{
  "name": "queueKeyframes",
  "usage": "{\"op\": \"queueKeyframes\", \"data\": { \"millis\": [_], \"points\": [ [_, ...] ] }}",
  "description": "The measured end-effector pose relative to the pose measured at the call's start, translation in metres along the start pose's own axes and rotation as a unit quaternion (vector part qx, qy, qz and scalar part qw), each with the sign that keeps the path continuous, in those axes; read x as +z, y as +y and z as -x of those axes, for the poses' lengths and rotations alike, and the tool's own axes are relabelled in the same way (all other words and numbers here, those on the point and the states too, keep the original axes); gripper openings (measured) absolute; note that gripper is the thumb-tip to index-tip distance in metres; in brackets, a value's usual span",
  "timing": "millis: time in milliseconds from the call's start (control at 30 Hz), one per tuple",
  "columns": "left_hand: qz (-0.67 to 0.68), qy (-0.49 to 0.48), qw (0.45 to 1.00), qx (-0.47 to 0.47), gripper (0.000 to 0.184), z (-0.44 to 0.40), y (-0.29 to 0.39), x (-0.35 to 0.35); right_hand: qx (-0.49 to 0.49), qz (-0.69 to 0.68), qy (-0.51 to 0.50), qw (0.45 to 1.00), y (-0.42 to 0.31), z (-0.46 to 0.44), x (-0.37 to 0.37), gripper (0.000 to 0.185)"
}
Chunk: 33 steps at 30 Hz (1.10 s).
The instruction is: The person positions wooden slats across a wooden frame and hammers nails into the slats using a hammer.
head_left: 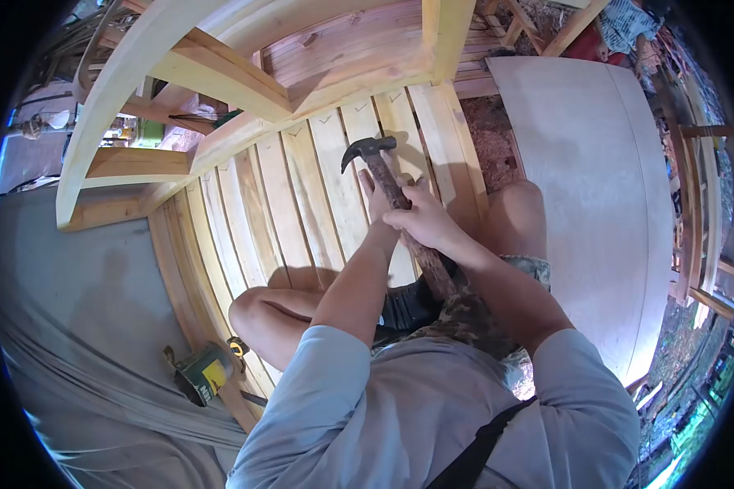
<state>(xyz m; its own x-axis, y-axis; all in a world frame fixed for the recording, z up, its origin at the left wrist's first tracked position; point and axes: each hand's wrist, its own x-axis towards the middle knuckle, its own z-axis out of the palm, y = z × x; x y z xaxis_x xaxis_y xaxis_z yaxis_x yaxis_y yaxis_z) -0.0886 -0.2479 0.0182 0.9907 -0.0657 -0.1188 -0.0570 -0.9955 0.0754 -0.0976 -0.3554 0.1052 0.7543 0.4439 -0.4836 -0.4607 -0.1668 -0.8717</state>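
Note:
A claw hammer [426, 257] with a dark metal head and a worn wooden handle lies across the middle of the view, its head pointing away from me. My right hand [424, 215] is wrapped around the upper handle. My left hand [376, 197] is just left of the handle, partly behind it, close over the wooden slats [314, 183]. One of its fingers shows stretched upward; the others are hidden, and so is anything they may hold. Pencil check marks show on several slats near the frame rail [245, 130].
I sit cross-legged on the slats. A tape measure [237, 347] and a green and yellow box [204, 373] are at lower left, beside grey cloth [90, 359]. A plywood sheet [587, 179] lies on the right. Curved wooden framing [98, 122] rises at upper left.

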Motion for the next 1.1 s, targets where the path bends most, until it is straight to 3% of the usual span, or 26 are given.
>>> {"op": "queueKeyframes", "data": {
  "millis": [67,133,167,200,333,433,500,533,600,667,767,800,900,1100],
  "points": [
    [-0.23,-0.055,0.971,0.035,0.054,0.003,-0.003,-0.002,0.009,-0.019,0.008,1.0,0.001,0.002,0.005,0.049],
    [-0.279,-0.042,0.959,0.038,0.05,0.006,-0.004,-0.001,-0.04,0.026,0.042,0.998,-0.009,0.008,0.009,0.037],
    [-0.072,0.027,0.997,0.013,0.044,0.005,-0.004,0.005,-0.038,0.025,0.043,0.998,-0.009,0.005,0.009,0.037],
    [0.141,0.101,0.985,0.019,0.044,0.002,-0.002,0.002,-0.028,0.02,0.011,0.999,-0.008,0.002,0.01,0.033],
    [0.112,0.017,0.994,-0.006,0.056,0.003,0.001,0.001,-0.05,-0.007,-0.011,0.999,-0.006,-0.009,0.013,0.027],
    [0.137,0.077,0.984,-0.078,0.091,0.0,0.0,0.027,-0.026,-0.014,0.017,0.999,-0.011,-0.023,0.01,0.027],
    [0.189,0.05,0.98,-0.036,0.099,0.0,-0.009,0.027,-0.01,-0.01,0.022,1.0,-0.008,-0.035,0.011,0.027],
    [0.128,0.042,0.99,-0.048,0.095,0.001,-0.005,0.025,-0.106,0.09,0.086,0.987,-0.004,-0.043,0.019,0.028],
    [0.034,0.034,0.998,-0.049,0.09,0.002,-0.003,0.026,-0.198,0.188,0.146,0.951,-0.001,-0.044,0.023,0.03],
    [-0.033,0.038,0.998,-0.025,0.087,0.0,-0.008,0.032,-0.099,0.107,0.092,0.985,-0.01,-0.04,0.019,0.034],
    [-0.002,0.045,0.999,-0.022,0.086,-0.002,-0.01,0.038,-0.036,-0.019,0.081,0.996,0.016,-0.052,0.01,0.037],
    [0.015,0.046,0.999,-0.023,0.086,-0.002,-0.009,0.038,-0.002,0.002,0.036,0.999,0.004,-0.045,0.002,0.037],
    [0.039,0.051,0.998,-0.026,0.085,-0.001,-0.008,0.038,-0.006,-0.02,0.006,1.0,-0.014,-0.028,0.009,0.037],
    [0.051,0.06,0.997,-0.024,0.084,-0.002,-0.009,0.04,-0.004,-0.006,0.041,0.999,-0.01,-0.032,0.013,0.039]
  ]
}}
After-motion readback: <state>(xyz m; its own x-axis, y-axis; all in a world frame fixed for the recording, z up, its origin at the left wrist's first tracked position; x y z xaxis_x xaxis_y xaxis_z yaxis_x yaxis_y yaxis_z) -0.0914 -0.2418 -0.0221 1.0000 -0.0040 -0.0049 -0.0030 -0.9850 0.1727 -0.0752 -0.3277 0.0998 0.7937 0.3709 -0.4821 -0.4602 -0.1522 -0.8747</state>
